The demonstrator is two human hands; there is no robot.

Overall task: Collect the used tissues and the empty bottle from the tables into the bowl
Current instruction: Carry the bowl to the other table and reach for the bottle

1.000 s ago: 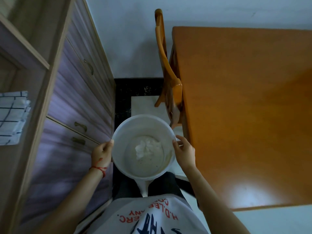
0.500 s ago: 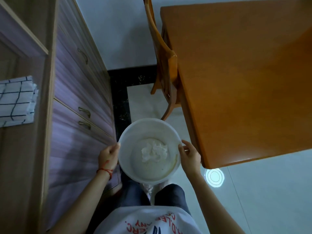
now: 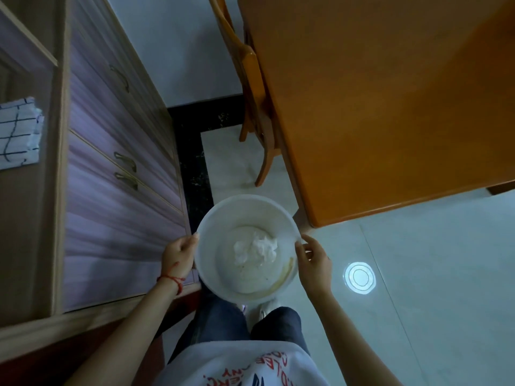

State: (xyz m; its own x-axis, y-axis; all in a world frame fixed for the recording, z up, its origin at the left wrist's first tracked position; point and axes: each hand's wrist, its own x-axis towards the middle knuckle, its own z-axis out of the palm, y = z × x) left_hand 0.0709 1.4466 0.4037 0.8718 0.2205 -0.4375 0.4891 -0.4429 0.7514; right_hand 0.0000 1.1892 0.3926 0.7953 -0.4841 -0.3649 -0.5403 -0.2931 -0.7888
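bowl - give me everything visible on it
The bowl is round, white and looks like plastic, with a thin rim and deep sloping walls. It is held upright and roughly level above the floor, in front of the person's legs. The left hand grips its left rim, the right hand its right rim. A crumpled white tissue lies on its bottom, and a yellowish smear marks the lower right inside wall. No bottle is in it.

Orange wooden table (image 3: 390,107) top right, nothing visible on its top. Cabinet shelf (image 3: 25,204) at left holds a checked cloth (image 3: 18,132). Pale tiled floor (image 3: 432,274) carries the wooden chair (image 3: 250,79).
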